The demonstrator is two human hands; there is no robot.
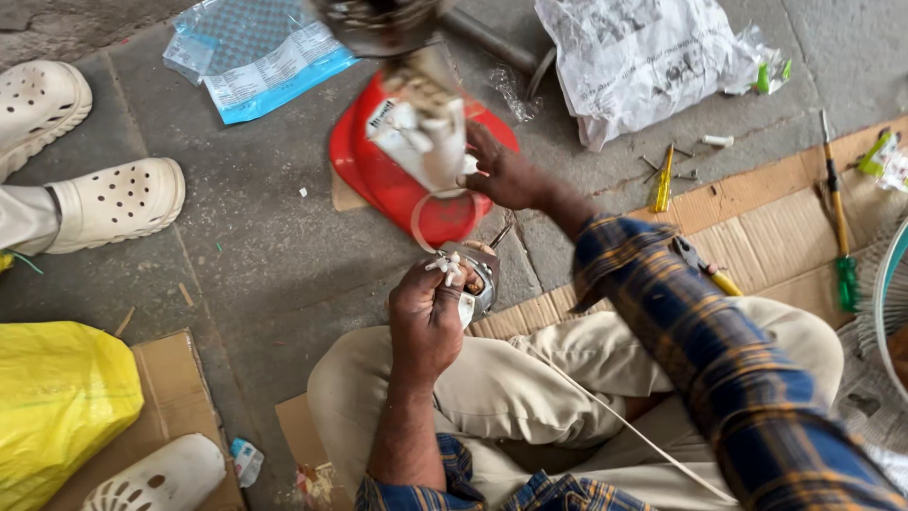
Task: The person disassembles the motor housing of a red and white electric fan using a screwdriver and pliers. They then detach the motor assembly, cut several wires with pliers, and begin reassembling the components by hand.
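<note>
Two hands: both are working just below the red disc lying on the concrete floor.
Left hand: its fingers are clenching around a small metal motor part, holding it up just below the red disc's lower edge, above the person's lap.
Motor part: it is sitting in the left fist, with white wire ends sticking out over the knuckles.
Right hand: it is reaching over the red disc's right side, its fingers gripping a white plastic piece that is blurred; a white cable loop is hanging from that piece toward the motor part.
White cord: it is running from the motor part across the beige trousers, away from the red disc.
Cardboard sheet: it is lying to the right of the red disc, under the person's leg.
Screwdrivers: a yellow-handled one is lying right of the red disc at the cardboard's edge; a green-handled one is lying farther right on the cardboard.
White plastic bag: it is lying up and right of the red disc.
Blue printed packet: it is lying up and left of the red disc.
Cream clogs: another person's feet are standing well left of the red disc.
Yellow bag: it is resting far down-left of the red disc, on cardboard.
</note>
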